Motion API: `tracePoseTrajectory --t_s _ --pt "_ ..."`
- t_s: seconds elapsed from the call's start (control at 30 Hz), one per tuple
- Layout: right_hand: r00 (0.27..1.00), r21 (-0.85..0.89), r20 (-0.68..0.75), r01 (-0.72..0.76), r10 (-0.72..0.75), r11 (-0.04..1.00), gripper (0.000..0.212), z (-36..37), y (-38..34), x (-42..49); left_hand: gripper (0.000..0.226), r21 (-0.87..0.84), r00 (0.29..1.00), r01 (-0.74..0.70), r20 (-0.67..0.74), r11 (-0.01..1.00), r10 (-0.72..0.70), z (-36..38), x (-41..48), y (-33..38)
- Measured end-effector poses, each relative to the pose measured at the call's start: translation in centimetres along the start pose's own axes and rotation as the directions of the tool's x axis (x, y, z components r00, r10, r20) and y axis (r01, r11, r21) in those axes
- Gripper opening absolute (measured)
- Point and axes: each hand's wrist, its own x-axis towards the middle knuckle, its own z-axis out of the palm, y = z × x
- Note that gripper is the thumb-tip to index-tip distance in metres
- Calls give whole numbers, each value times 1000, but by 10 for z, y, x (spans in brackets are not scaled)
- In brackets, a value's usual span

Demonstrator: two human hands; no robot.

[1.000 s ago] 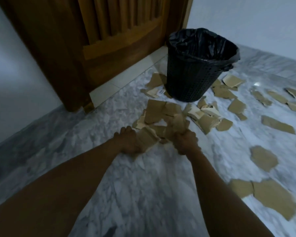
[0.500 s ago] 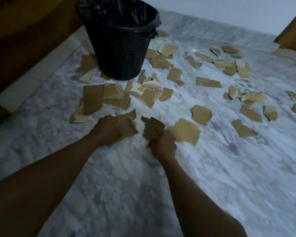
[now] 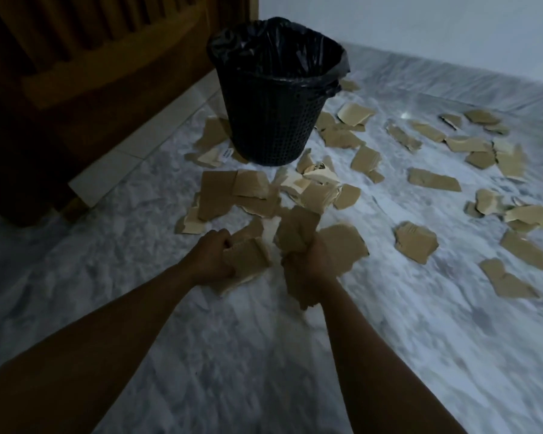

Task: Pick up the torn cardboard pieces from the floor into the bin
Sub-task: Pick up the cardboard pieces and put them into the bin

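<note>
Clutching wads of torn cardboard pieces (image 3: 251, 255) in left grip (image 3: 215, 256) and right grip (image 3: 311, 261), both curled tight, at frame centre. Plenty more strewn across floor (image 3: 264, 355), middle to right, around bin (image 3: 270, 120) upper centre. Probably light, stiff yet bendable; best pinched at edges, stacked flat.

Grey-white marbled floor (image 3: 264, 355) carrying an upright black mesh bin (image 3: 270, 120), lined with a black bag (image 3: 276, 48). Torn brown cardboard pieces (image 3: 416, 242) lying flat around the bin's base: a thick overlapping heap just in front of it, a few close against its left side, more close against its right. Further single pieces strewn to the right, mostly apart from one another, a few overlapping, reaching toward the far edge of the floor.
</note>
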Motion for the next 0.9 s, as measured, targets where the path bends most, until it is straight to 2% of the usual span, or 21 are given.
tracePoseTrajectory --t_s 0.03,0.1,0.17,0.2,0.23,0.3,0.33,0.37,0.43,0.53,0.67,0.73,0.8,0.9 --pt "998 -16 -40 -52 51 999 20 -4 4 8 37 -63 999 11 34 998 -9 -1 0 4" --pt "978 -39 -138 -161 154 986 26 -23 6 21 43 -200 992 64 119 978 -40 -3 4 15" --pt "945 97 -202 -241 257 966 26 -44 10 31 35 -238 994 79 97 968 -57 0 12 31" --pt "914 126 -216 -323 344 938 26 -52 14 38 29 -202 995 77 73 976 -64 3 19 38" --pt "877 160 -237 -388 417 908 30 -56 17 43 35 -165 995 90 66 982 -80 8 26 43" --pt "793 46 -297 -544 532 838 47 -52 24 50 60 1 970 233 79 973 -232 17 37 47" --pt "775 -11 -323 -577 543 817 50 -49 25 50 65 78 944 314 79 946 -320 23 39 48" --pt "773 -25 -321 -585 547 811 50 -44 26 49 67 134 930 349 77 928 -361 30 40 47" --pt "790 -16 -309 -561 529 828 51 -37 32 49 73 193 932 336 76 922 -356 38 40 46" --pt "800 -37 -297 -555 521 831 54 -39 29 49 72 178 950 299 43 938 -310 41 41 42" --pt "817 -16 -199 -555 541 832 69 -43 26 44 89 -31 951 308 33 951 -307 39 35 42" --pt "845 71 -158 -506 511 859 77 -41 30 38 93 -76 938 346 44 935 -344 39 29 42" --pt "888 164 -170 -402 427 901 74 -35 30 28 87 -93 927 375 70 923 -369 40 25 42" --pt "926 339 -210 -233 314 912 52 -23 20 11 75 -198 916 400 95 895 -389 41 23 45"
